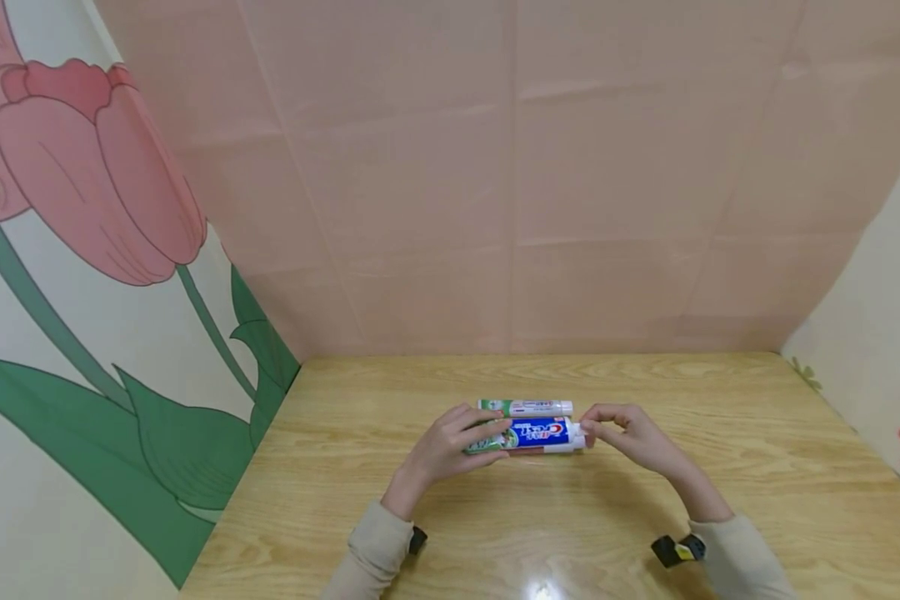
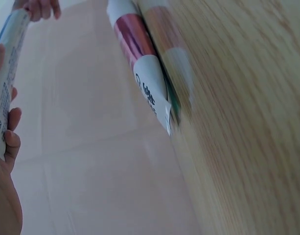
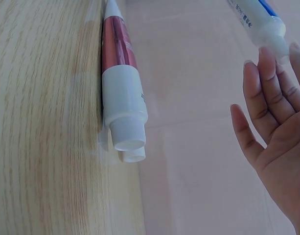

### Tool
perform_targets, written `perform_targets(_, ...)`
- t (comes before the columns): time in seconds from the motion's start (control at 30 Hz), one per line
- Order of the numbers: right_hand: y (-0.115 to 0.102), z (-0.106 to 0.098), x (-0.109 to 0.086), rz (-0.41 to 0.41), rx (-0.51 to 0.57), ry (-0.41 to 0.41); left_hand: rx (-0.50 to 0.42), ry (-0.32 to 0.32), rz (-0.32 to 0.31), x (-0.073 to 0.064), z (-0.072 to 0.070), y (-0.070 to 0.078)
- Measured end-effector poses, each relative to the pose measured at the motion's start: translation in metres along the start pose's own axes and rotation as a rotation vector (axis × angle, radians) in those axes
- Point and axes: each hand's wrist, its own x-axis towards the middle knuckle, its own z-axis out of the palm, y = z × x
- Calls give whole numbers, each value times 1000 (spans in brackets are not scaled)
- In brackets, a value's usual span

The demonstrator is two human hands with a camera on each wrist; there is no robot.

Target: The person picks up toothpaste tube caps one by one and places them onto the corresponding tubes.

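Observation:
In the head view, a blue and white toothpaste tube (image 1: 537,432) is held sideways in my left hand (image 1: 444,443), fingers over its top and thumb along the near side. The left wrist view shows the tube's white back (image 2: 7,81) raised off the table. My right hand (image 1: 640,437) is at the tube's other end, thumb and index finger pinching its white cap (image 3: 278,46). Below the raised tube lies a white and red toothpaste tube (image 3: 121,93), partly hidden in the head view. Just behind it is a green and white tube (image 1: 528,407).
Both lying tubes rest on a wood-grain table (image 1: 360,408) with their caps toward the right. A pinkish-brown covering (image 1: 420,208) rises along the table's back edge. Tulip-printed wall (image 1: 82,333) stands at left, and a pale wall (image 1: 885,317) at right.

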Motion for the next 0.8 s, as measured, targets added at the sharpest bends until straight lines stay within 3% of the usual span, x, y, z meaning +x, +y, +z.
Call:
perform_targets(0.3, 3, 2, 1, -68, 37, -37, 7, -14, 3, 0, 0, 1)
perform_targets(0.57, -3, 2, 1, -53, 2, -20, 14, -15, -7, 0, 0, 3)
perform_targets(0.8, -29, -1, 2, -66, 6, -26, 4, 16, 3, 0, 1, 2)
